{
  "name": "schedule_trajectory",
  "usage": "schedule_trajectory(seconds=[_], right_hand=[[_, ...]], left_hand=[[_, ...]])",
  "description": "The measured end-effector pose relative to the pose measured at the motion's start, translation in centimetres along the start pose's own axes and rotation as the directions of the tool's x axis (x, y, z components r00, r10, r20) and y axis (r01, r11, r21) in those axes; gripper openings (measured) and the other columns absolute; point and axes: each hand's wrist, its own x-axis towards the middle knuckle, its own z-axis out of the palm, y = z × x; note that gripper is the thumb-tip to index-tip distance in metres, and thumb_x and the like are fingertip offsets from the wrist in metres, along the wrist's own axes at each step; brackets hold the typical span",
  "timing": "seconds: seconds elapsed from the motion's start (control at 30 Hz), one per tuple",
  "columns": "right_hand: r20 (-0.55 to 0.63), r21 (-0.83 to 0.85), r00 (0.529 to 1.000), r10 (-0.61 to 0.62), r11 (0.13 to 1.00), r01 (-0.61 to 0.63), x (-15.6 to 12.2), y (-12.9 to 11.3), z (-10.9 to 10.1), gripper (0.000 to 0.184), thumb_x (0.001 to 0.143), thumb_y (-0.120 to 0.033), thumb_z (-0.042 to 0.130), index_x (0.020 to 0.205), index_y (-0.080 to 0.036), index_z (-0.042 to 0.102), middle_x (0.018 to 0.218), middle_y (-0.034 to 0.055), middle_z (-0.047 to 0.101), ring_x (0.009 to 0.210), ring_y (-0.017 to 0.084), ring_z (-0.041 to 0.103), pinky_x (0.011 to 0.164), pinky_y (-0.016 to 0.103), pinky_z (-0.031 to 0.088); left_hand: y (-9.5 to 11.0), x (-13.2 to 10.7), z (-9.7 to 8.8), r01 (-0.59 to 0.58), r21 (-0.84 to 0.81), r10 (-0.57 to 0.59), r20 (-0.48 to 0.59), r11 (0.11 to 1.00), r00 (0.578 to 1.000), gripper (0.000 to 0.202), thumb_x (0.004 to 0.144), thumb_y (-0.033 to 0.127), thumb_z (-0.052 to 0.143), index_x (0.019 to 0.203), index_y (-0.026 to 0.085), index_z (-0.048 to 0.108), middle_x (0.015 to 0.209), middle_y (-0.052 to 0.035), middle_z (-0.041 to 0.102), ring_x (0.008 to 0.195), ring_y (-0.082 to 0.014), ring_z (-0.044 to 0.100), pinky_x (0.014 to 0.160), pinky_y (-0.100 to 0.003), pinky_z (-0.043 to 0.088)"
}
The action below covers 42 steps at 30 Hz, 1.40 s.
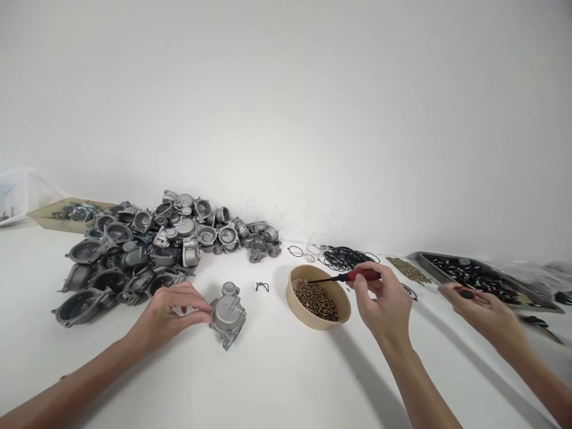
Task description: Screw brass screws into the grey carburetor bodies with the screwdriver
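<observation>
My left hand [176,313] pinches the left edge of a grey cast-metal carburetor float bowl [227,314], which rests on the white table with its closed side up. Whether a small part sits between those fingertips, I cannot tell. My right hand [386,301] is closed round the red handle of a screwdriver [364,274]. Its dark shaft points left over a round tan tub [342,313], the tip down by the brassy screws [316,300] inside. A thin black bent gasket [261,286] lies between the float bowl and the tub.
A heap of similar float bowls [163,238] covers the back left, before a tan tray [53,217]. Black rubber rings [344,258] and loose brass parts [409,270] lie behind the tub. At right, another person's hand [489,313] holds a red-and-black handle beside a dark tray [536,305].
</observation>
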Motion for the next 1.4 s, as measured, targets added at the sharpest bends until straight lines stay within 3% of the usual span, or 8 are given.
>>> schedule_trajectory(seconds=[0.27, 0.43, 0.57, 0.73, 0.87, 0.97, 1.13, 1.4], right_hand=[[0.063, -0.066, 0.998, -0.004, 0.998, 0.008, 0.0, 0.8, 0.4, 0.017, 0.095, -0.033, 0.06, 0.105, -0.022, 0.068, 0.087, 0.0058, 0.075, 0.073, 0.023, 0.074, 0.073, 0.04, 0.065], [0.08, -0.075, 0.997, -0.001, 0.997, 0.007, 0.2, 1.0, 0.2, 0.016, 0.093, -0.031, 0.061, 0.104, -0.022, 0.068, 0.088, 0.0058, 0.075, 0.075, 0.024, 0.074, 0.073, 0.039, 0.064], [0.053, -0.06, 0.999, 0.003, 0.998, 0.0, 0.3, 0.7, -0.1, 0.018, 0.094, -0.032, 0.062, 0.106, -0.021, 0.068, 0.089, 0.0066, 0.075, 0.077, 0.024, 0.075, 0.074, 0.04, 0.065], [-0.001, -0.039, 1.0, 0.026, 0.999, -0.026, 0.6, 0.2, -0.8, 0.018, 0.095, -0.033, 0.062, 0.107, -0.022, 0.068, 0.089, 0.0072, 0.075, 0.074, 0.025, 0.076, 0.068, 0.038, 0.063], [-0.05, 0.02, 0.998, 0.048, 0.999, -0.047, 0.7, -0.7, -1.4, 0.018, 0.095, -0.035, 0.064, 0.108, -0.023, 0.068, 0.092, 0.0065, 0.074, 0.078, 0.025, 0.076, 0.074, 0.042, 0.066], [-0.106, 0.104, 0.992, 0.068, 0.993, -0.056, 0.6, -1.9, -1.7, 0.017, 0.093, -0.034, 0.067, 0.106, -0.023, 0.07, 0.092, 0.0056, 0.074, 0.077, 0.024, 0.076, 0.075, 0.042, 0.067], [-0.179, 0.219, 0.984, -0.019, 0.974, 0.059, 0.0, -4.7, -1.8, 0.017, 0.093, -0.03, 0.072, 0.108, -0.023, 0.072, 0.09, 0.0046, 0.073, 0.072, 0.022, 0.074, 0.068, 0.038, 0.065], [-0.112, 0.482, 0.993, 0.044, 0.876, 0.015, -2.2, -7.2, -1.5, 0.017, 0.092, -0.027, 0.077, 0.108, -0.026, 0.073, 0.107, 0.0081, 0.07, 0.097, 0.025, 0.068, 0.074, 0.037, 0.062]], left_hand=[[0.0, -0.3, 0.5, 0.009, -0.031, -0.009, -0.016, 0.999, 1.0, 0.017, 0.088, 0.04, 0.086, 0.096, 0.025, 0.081, 0.091, -0.0054, 0.079, 0.074, -0.0182, 0.064, 0.06, -0.025, 0.049], [0.5, -1.2, 1.7, 0.034, -0.052, -0.036, -0.044, 0.998, 0.998, 0.047, 0.088, 0.032, 0.085, 0.13, 0.031, 0.064, 0.132, -0.0101, 0.065, 0.095, -0.0208, 0.066, 0.069, -0.027, 0.055], [1.1, -1.8, 2.8, 0.009, 0.059, -0.007, -0.024, 0.998, 1.0, 0.063, 0.091, 0.029, 0.08, 0.148, 0.039, 0.056, 0.149, -0.0117, 0.056, 0.113, -0.0271, 0.065, 0.076, -0.03, 0.057], [1.6, -2.1, 3.9, 0.025, 0.165, -0.022, -0.017, 0.986, 1.0, 0.057, 0.088, 0.03, 0.082, 0.141, 0.041, 0.065, 0.148, -0.0101, 0.056, 0.126, -0.0342, 0.062, 0.097, -0.043, 0.059], [2.3, -1.8, 4.2, 0.056, 0.175, -0.055, -0.007, 0.983, 0.998, 0.054, 0.085, 0.024, 0.083, 0.135, 0.039, 0.067, 0.142, -0.008, 0.062, 0.129, -0.0348, 0.062, 0.107, -0.048, 0.055], [2.7, -1.5, 4.2, 0.069, 0.144, -0.073, 0.022, 0.987, 0.997, 0.055, 0.083, 0.02, 0.084, 0.131, 0.037, 0.066, 0.141, -0.0073, 0.065, 0.13, -0.0338, 0.062, 0.109, -0.047, 0.054], [2.7, -1.2, 4.5, 0.101, 0.087, -0.105, 0.043, 0.991, 0.994, 0.058, 0.08, 0.017, 0.086, 0.129, 0.034, 0.063, 0.142, -0.0067, 0.065, 0.131, -0.0321, 0.063, 0.109, -0.044, 0.054], [2.6, -1.1, 4.7, 0.088, 0.047, -0.09, 0.043, 0.995, 0.995, 0.048, 0.085, 0.015, 0.08, 0.125, 0.033, 0.061, 0.138, -0.006, 0.068, 0.127, -0.03, 0.065, 0.105, -0.043, 0.053]])
